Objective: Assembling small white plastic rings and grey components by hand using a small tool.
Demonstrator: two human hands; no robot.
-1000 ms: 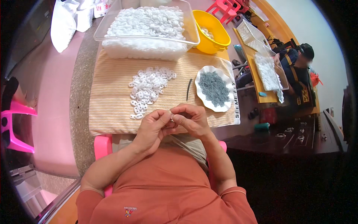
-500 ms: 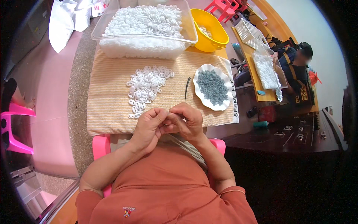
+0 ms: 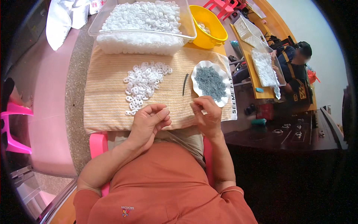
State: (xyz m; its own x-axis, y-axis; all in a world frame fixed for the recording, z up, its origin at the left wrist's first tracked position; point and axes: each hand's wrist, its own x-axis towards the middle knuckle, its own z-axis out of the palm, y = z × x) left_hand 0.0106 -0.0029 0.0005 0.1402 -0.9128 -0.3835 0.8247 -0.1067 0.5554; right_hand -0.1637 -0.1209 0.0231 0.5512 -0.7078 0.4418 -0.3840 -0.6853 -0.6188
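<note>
Sitting on the striped cloth [image 3: 112, 108], white plastic rings [image 3: 143, 84] look light, stiff, slippery; I'd pinch their rims; left hand [image 3: 149, 121] curls, fingers closed on something hidden; right hand [image 3: 207, 114] pinches likewise, contents unclear.

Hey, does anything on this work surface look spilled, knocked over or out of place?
Nothing stands out. The loose white rings lie in one pile on the striped cloth, the grey pieces stay inside the white dish, and the clear tub sits upright. One dark strip lies alone beside the dish.
</note>
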